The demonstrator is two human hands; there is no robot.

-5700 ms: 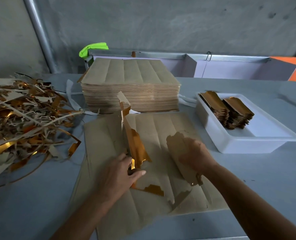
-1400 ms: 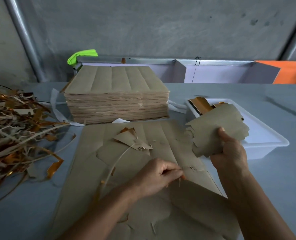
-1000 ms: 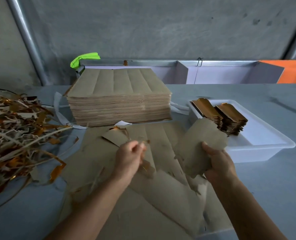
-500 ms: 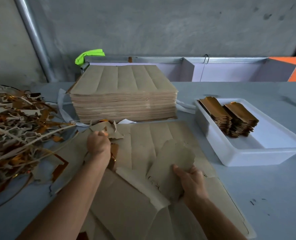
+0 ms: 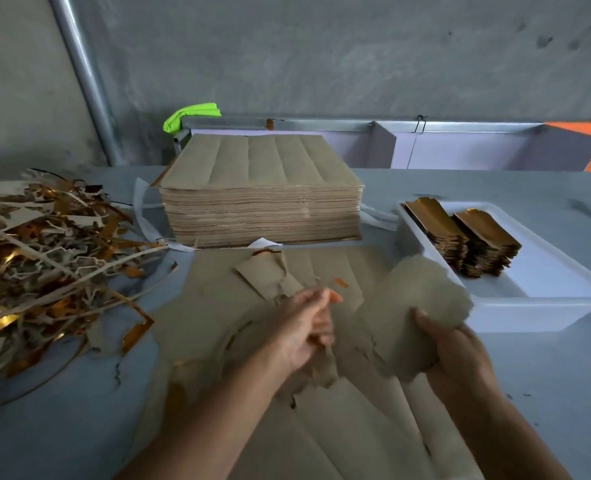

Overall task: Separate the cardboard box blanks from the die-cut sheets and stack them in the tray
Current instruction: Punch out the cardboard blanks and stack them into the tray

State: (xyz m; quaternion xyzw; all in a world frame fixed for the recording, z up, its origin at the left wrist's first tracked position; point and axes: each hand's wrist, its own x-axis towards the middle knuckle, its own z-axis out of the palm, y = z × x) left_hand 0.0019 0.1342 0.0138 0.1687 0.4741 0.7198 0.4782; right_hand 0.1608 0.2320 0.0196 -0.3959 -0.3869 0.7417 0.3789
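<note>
Far left: scrap pile of gold and grey die-cut strips on the grey surface, cut off by the left frame edge; it sits where it did 0.5 s ago.

Centre back: tall stack of die-cut sheets, unmoved. A green object lies behind it, partly hidden by the stack; identity unclear.

Centre front: loose die-cut sheet lies flat on the surface, torn and with a flap folded up near its far edge. Its near part runs out of the bottom of the frame.

Left hand: 0.5 s ago it was out toward the scrap pile at the sheet's left edge; now it has come back over the middle of the sheet, beside the right hand. Fingers are curled and motion-blurred. A small orange fleck shows near the fingertips; cannot tell whether the hand pinches anything.

Right hand: grips a bundle of box blanks, grey side up, thumb on top. The bundle has risen since 0.5 s ago and now sits just left of the tray, over the sheet. How many blanks it holds cannot be made out.

Right: white tray holds two stacks of blanks, gold side up, in its far left corner. The tray's right end is cut off.
</note>
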